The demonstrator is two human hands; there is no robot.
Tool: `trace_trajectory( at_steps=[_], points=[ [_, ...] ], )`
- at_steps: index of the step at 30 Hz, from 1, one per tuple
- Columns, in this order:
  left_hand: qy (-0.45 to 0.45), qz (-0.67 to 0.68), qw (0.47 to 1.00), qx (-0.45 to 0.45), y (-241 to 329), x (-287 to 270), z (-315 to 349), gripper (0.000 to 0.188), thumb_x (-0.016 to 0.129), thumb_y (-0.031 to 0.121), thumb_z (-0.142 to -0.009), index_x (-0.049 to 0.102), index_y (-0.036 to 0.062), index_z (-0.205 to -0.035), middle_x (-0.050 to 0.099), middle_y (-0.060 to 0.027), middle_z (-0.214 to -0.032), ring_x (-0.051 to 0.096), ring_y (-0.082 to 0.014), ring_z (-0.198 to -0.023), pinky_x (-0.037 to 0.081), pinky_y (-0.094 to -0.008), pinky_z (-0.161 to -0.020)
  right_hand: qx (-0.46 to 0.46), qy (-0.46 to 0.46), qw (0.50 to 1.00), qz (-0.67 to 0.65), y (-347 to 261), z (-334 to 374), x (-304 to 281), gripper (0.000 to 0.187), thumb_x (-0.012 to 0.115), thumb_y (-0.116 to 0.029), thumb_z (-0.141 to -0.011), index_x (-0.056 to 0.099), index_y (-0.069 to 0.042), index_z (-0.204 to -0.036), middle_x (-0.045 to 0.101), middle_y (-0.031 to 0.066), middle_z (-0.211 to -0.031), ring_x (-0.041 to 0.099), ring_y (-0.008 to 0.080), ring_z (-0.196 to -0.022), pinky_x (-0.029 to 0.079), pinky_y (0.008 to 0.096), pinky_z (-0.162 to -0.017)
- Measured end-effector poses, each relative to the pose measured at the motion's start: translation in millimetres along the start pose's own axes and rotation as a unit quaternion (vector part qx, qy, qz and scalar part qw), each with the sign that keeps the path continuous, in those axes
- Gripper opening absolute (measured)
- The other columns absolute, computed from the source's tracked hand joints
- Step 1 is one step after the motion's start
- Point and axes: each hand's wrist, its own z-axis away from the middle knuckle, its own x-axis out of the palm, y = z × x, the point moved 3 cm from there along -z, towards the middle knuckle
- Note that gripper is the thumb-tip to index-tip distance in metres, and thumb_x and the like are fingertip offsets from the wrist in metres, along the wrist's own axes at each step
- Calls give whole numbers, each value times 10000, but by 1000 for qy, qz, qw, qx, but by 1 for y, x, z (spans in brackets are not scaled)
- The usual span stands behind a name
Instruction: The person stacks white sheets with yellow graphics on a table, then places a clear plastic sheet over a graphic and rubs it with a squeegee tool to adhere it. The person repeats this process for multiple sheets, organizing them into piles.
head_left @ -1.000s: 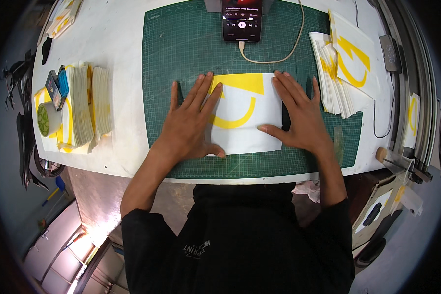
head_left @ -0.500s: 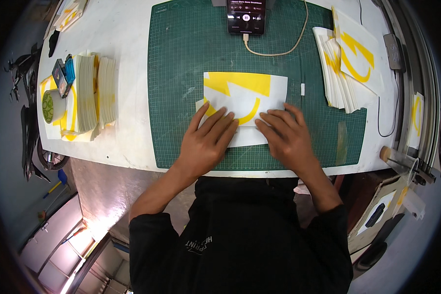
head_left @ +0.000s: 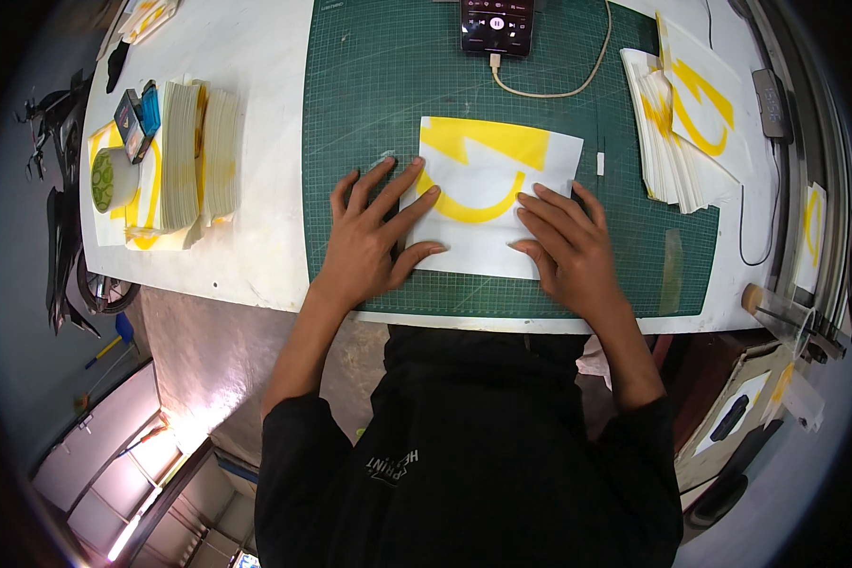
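The left hand [head_left: 369, 232], splayed wide, and the right hand [head_left: 573, 251], spread more loosely, are closed around nothing, fingertips and thumbs resting on the yellow-printed white sheet [head_left: 478, 248] that lies between them on the green mat [head_left: 388, 85] beneath.

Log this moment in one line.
left hand: on left side of white rectangular sheet with yellow print; right hand: on its right side; beneath: green gridded cutting mat

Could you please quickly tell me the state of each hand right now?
Left hand: open, fingers spread, at the left side of the white-and-yellow sheet.
Right hand: open, lying over the sheet's right side.
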Motion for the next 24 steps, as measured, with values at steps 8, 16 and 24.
trace_trajectory(
  at_steps=[8,16,24],
  points=[
    [19,36,999,-20,-2,-1,3,373,831,369,-793,794,217,-1132,488,-92,-1554,380,-362,-1448,235,-558,-1180,-7,11,1000,-4,-2,0,-3,277,791,-112,-810,748,-56,-1077,708,56,-1205,625,233,-1226,363,571,-1150],
    [145,-108,983,15,30,14,15,211,826,260,-804,809,273,-1015,440,-155,-1580,295,-383,-1503,180,-583,-1187,-64,69,994,55,-16,13,9,313,730,-14,-710,731,-4,-1023,693,108,-1116,659,278,-1054,486,528,-1050],
    [93,-86,991,47,53,30,24,340,765,266,-878,724,201,-1209,557,-88,-1502,429,-323,-1449,122,-619,-1194,-93,100,990,35,-24,23,14,260,686,24,-753,715,48,-1011,699,148,-1131,671,304,-1086,548,500,-994]
  ],
)
